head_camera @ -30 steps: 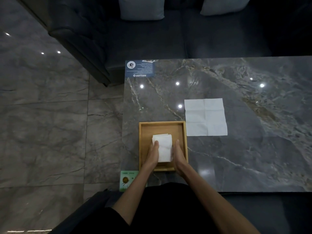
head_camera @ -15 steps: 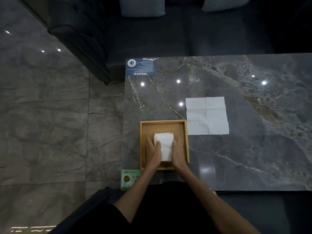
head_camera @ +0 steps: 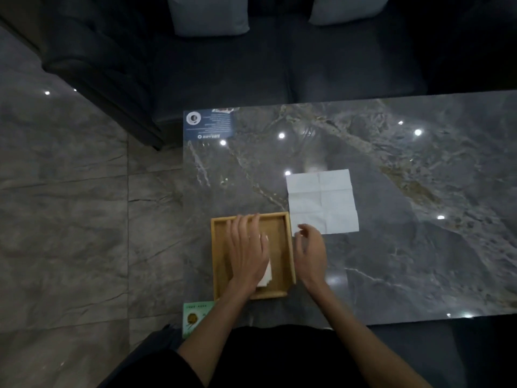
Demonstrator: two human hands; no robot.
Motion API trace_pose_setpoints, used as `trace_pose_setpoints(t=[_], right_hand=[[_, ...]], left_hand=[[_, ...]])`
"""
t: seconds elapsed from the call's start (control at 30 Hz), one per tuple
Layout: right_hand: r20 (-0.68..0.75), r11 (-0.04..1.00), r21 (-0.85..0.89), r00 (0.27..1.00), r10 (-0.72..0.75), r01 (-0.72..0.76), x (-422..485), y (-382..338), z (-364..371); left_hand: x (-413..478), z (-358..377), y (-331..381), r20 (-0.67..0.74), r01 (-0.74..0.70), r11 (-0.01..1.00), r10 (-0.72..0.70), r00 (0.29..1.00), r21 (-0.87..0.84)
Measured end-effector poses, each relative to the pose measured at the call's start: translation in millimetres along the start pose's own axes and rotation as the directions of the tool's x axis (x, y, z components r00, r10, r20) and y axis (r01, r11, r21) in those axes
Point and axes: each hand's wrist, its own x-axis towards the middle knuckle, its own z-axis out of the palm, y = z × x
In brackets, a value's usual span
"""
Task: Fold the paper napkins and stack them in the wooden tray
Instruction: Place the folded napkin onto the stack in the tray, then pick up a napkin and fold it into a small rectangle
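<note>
Your hands have split apart since half a second ago: then both flanked the folded stack, now your left hand (head_camera: pixel 247 254) lies flat and spread over the folded napkins (head_camera: pixel 267 271) in the wooden tray (head_camera: pixel 281 231), fingers reaching to the far wall, while your right hand (head_camera: pixel 310 249) has left the tray and sits just beyond its right wall. That right hand is loosely open, fingers curled a little, gripping nothing. The left grips nothing either; it only presses the stack, of which a white edge shows past your palm.

The unfolded napkin (head_camera: pixel 323 201) lies flat on the marble table (head_camera: pixel 405 247), just beside the tray's far right corner, its near edge close to your right fingertips.

You look to be finishing the settling of one stacked napkin and starting on the next. The next move calls for a light pinch at the sheet's near corner or edge, since thin paper on polished stone is likely to slide away rather than lift. Free your left hand to help crease it along the existing fold lines
</note>
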Motion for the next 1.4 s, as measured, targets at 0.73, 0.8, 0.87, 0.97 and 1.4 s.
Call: trace_pose_setpoints(t=[0.73,0.8,0.87,0.97,1.4], right_hand=[[-0.034,0.850,-0.211,0.872,0.488,-0.483,191.3,74.8,-78.2],[-0.026,0.842,-0.210,0.863,0.504,-0.498,191.9,74.4,-80.6],[-0.032,0.862,-0.107,0.868,0.495,-0.495,190.7,73.1,-87.1],[0.036,0.933,0.042,0.934,0.355,-0.357,189.7,62.5,-105.3],[0.376,0.851,-0.005,0.790,-0.485,0.525,139.1,-127.8,-163.4]], left_hand=[[162.7,116.7,99.3,0.491,0.811,0.470,-0.645,0.585,-0.347],[160.9,115.5,103.8,0.509,0.806,0.473,-0.625,0.592,-0.357],[158.6,111.5,108.8,0.530,0.800,0.454,-0.600,0.599,-0.392],[156.6,93.3,113.6,0.570,0.792,0.395,-0.551,0.609,-0.465],[85.8,-65.0,56.1,0.401,0.543,0.509,-0.369,0.839,-0.668]])
